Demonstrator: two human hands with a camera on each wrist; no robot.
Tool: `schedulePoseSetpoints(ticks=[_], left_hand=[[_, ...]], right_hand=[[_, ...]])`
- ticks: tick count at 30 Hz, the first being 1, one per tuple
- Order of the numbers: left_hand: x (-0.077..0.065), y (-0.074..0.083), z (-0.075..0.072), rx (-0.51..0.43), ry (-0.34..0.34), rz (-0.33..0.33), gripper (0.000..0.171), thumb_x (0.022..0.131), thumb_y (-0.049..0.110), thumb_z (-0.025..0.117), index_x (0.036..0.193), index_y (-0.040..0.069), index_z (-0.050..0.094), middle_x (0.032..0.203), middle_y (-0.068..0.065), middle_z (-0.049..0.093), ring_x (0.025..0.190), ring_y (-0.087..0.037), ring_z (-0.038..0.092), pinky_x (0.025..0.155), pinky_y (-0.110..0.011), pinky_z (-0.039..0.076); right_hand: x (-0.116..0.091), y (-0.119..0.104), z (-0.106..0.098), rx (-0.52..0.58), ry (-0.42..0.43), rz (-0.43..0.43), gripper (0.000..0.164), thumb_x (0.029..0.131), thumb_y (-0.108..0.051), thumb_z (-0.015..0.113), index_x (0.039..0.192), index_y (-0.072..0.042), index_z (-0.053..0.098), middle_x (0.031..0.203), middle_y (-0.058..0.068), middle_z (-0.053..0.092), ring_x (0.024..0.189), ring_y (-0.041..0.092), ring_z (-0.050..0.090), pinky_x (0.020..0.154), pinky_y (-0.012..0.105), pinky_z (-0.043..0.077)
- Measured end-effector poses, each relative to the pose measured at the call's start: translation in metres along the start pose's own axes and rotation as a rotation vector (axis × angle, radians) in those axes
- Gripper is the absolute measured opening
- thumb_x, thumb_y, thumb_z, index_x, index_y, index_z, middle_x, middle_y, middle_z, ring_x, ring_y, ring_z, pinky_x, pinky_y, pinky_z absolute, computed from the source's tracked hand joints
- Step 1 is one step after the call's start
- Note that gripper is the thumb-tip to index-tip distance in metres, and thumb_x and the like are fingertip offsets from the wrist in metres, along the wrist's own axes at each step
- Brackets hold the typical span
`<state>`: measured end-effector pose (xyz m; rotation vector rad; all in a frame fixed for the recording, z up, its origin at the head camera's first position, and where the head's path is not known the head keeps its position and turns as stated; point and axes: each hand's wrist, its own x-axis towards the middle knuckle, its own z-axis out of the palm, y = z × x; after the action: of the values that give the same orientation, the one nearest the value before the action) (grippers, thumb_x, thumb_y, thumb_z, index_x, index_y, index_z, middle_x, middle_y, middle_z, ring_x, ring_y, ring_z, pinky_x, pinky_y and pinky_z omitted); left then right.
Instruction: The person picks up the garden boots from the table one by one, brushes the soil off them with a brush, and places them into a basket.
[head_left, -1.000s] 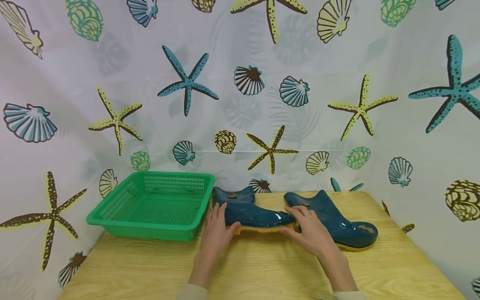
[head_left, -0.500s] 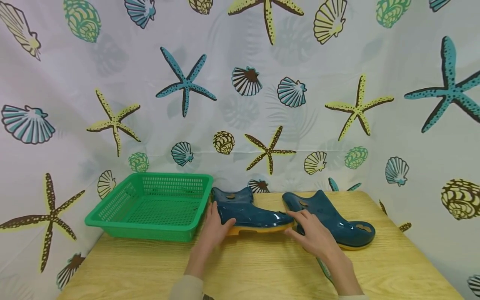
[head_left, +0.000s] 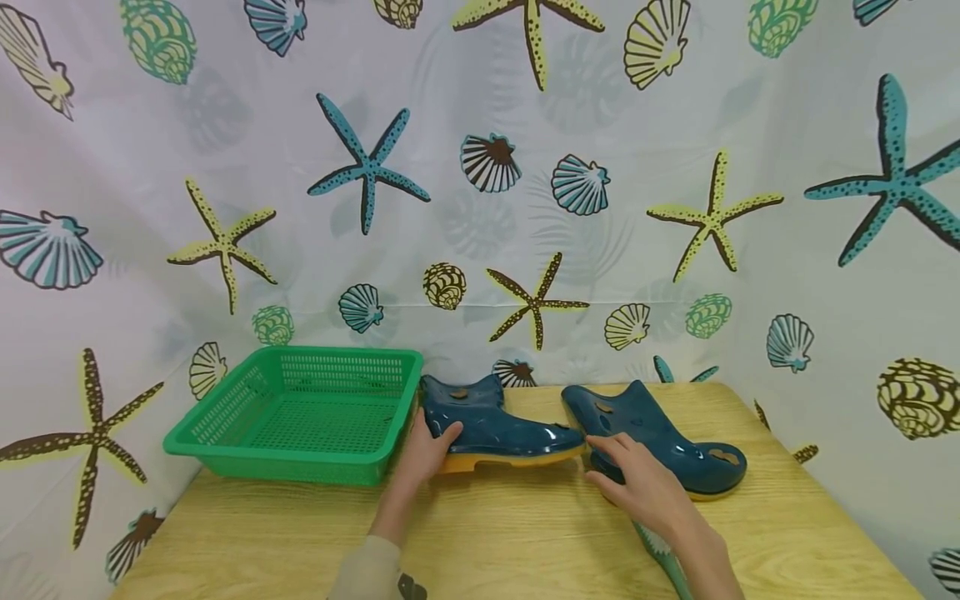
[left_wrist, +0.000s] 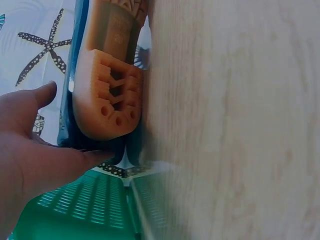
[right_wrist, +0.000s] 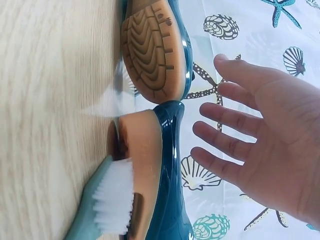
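Two dark blue rubber boots with orange soles lie on their sides on the table. My left hand (head_left: pixel 423 450) is at the heel of the left boot (head_left: pixel 510 435), thumb out along its side. In the left wrist view, fingertips (left_wrist: pixel 102 157) meet the heel end beside the orange sole (left_wrist: pixel 107 110). My right hand (head_left: pixel 637 479) hovers just off that boot's toe, in front of the right boot (head_left: pixel 667 442). Its fingers (right_wrist: pixel 220 117) are spread and hold nothing in the right wrist view. Under the right forearm lies a green-handled brush (right_wrist: pixel 115 200) with white bristles.
A green plastic basket (head_left: pixel 277 468) with perforated walls stands at the left, close beside the left boot's shaft. Behind the wooden table (head_left: pixel 525 533) hangs a white curtain (head_left: pixel 480 233) printed with starfish and shells.
My right hand has come off the left boot's toe and moved slightly right and toward me. My left hand has slid left around the heel. More of the brush shows now.
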<state>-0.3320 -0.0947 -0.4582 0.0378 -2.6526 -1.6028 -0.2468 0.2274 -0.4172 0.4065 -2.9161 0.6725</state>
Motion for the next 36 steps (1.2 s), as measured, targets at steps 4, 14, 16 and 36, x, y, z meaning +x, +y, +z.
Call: schedulePoseSetpoints(ticks=[4,14,16,36], left_hand=[[0.003,-0.005,0.001,-0.045,0.034,0.014,0.084,0.1,0.044,0.056,0.153,-0.01,0.019,0.156,-0.034,0.025,0.143,-0.051,0.029,0.114,-0.063,0.029],[0.009,-0.011,0.009,-0.132,0.054,0.025,0.073,0.102,0.03,0.057,0.151,-0.012,0.021,0.152,-0.035,0.031,0.14,-0.05,0.035,0.113,-0.06,0.032],[0.011,-0.01,0.009,-0.133,0.064,0.028,0.071,0.101,0.026,0.058,0.15,-0.011,0.023,0.151,-0.034,0.033,0.139,-0.049,0.036,0.113,-0.059,0.032],[0.014,-0.002,0.01,-0.125,0.08,0.064,0.071,0.096,0.009,0.062,0.15,-0.011,0.02,0.151,-0.035,0.031,0.141,-0.049,0.033,0.116,-0.059,0.029]], right_hand=[[-0.008,0.004,-0.003,0.013,-0.038,0.025,0.056,0.093,-0.048,0.064,0.14,-0.018,0.056,0.122,0.004,0.059,0.107,0.025,0.061,0.081,0.046,0.054],[-0.027,0.006,-0.009,0.021,-0.046,0.075,0.053,0.092,-0.048,0.066,0.135,-0.019,0.06,0.111,-0.002,0.062,0.098,0.015,0.062,0.074,0.037,0.053],[-0.03,0.007,-0.01,0.031,-0.053,0.08,0.052,0.092,-0.046,0.067,0.135,-0.019,0.06,0.109,-0.003,0.062,0.094,0.013,0.062,0.071,0.034,0.052],[-0.046,0.029,-0.018,0.063,-0.158,0.237,0.061,0.09,-0.047,0.069,0.136,-0.01,0.058,0.109,0.003,0.062,0.085,0.014,0.059,0.07,0.036,0.052]])
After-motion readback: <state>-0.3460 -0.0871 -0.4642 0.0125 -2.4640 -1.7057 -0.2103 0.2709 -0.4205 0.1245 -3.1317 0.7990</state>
